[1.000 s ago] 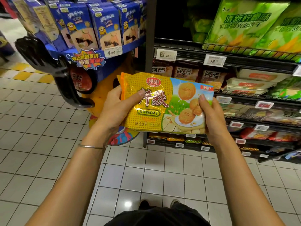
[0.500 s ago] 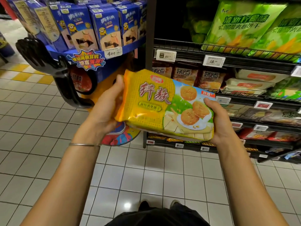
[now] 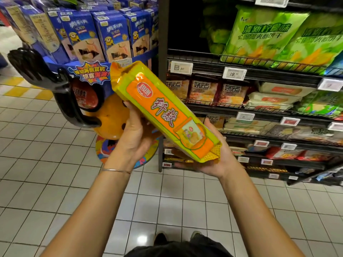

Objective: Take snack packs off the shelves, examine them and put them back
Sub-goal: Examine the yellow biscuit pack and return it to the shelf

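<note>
- left hand [image 3: 136,132] raised beside tilted yellow biscuit pack [image 3: 163,108], fingers curled behind it, gripping;
- right hand [image 3: 217,164] palm-up beneath lower end, thumb against the side, clasping it

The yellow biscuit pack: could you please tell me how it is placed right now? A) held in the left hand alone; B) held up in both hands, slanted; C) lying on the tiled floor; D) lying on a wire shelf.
B: the left hand holds the upper part of the yellow biscuit pack and the right hand cradles its lower end, so the pack slants between them, clear of shelves and floor.
</note>
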